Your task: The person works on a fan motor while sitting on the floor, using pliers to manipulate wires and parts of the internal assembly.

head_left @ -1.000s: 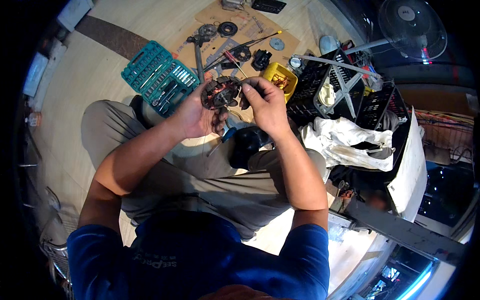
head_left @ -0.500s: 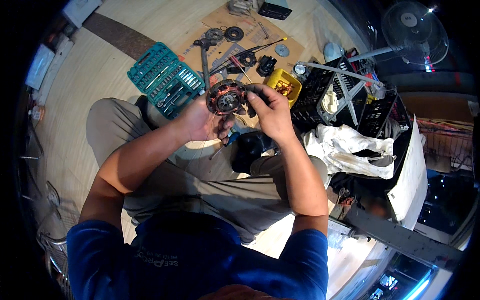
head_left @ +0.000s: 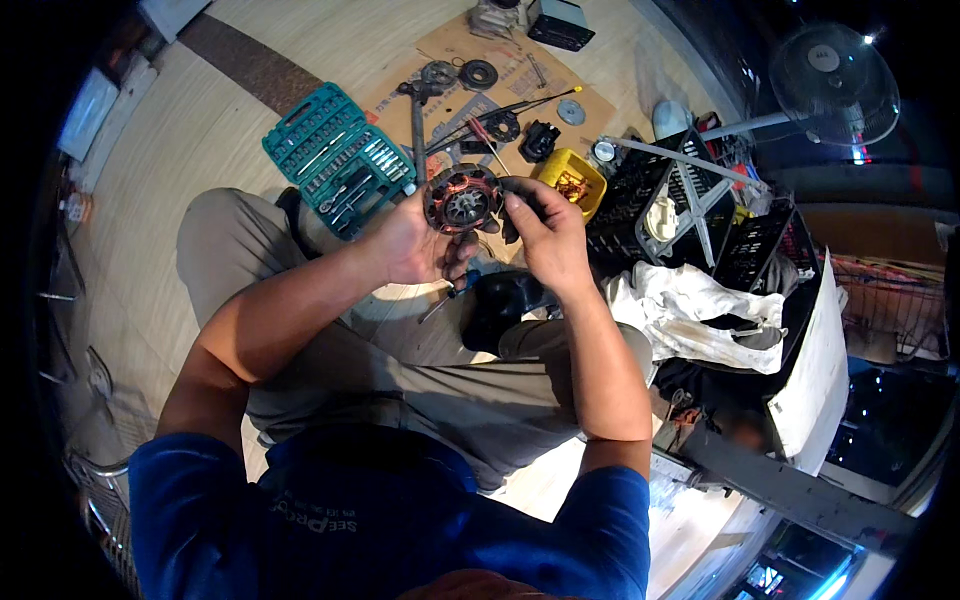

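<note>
My left hand (head_left: 415, 245) holds up a round motor stator (head_left: 465, 202) with copper windings around its dark ring and a pale, star-shaped centre. The palm and fingers cup it from the left and below. At the stator's right rim, the thumb and fingers of my right hand (head_left: 548, 222) are pinched together; what lies between them is hidden. A blue-handled screwdriver (head_left: 462, 283) shows below the stator, near my black shoe (head_left: 495, 310). Just beyond my right hand stands a yellow container (head_left: 594, 183) with copper-coloured pieces inside.
A green socket set case (head_left: 345, 165) lies open at the left. A hammer (head_left: 417, 125) and several dark motor parts rest on a cardboard sheet (head_left: 460, 45). On the right are black crates (head_left: 625, 225), a white cloth (head_left: 700, 310) and a fan (head_left: 835, 85).
The view has shifted slightly, so the floor items appear a little to the right and lower. My hands still hold the stator in nearly the same way, with little visible movement.
</note>
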Motion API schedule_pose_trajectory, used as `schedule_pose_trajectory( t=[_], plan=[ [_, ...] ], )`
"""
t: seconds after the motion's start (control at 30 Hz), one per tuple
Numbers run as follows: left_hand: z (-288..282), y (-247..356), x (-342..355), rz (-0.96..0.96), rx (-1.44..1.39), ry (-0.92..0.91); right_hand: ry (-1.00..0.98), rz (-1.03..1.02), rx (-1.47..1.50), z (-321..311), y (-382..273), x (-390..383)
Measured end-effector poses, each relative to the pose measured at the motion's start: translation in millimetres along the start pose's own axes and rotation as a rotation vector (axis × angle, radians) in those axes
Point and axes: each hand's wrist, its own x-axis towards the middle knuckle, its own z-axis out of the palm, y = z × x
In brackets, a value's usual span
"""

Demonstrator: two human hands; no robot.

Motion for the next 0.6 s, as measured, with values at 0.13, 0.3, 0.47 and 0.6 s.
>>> schedule_pose_trajectory(
  t=[0.13,0.3,0.47,0.6],
  plan=[
    [0.8,2.0,2.1,0.010,-0.026,-0.019,0.079,-0.030,0.028,0.8,3.7,-0.6],
    [-0.4,3.7,3.0,0.059,-0.047,0.015,0.086,-0.047,0.018,2.4,2.0,-1.5],
    [-0.1,3.8,1.4,0.060,-0.032,-0.004,0.052,-0.078,-0.044,2.5,1.7,-2.7],
    [4.6,1.1,2.3,0.088,-0.018,0.022,0.023,-0.174,-0.065,3.8,-2.6,-5.0]
  ],
)
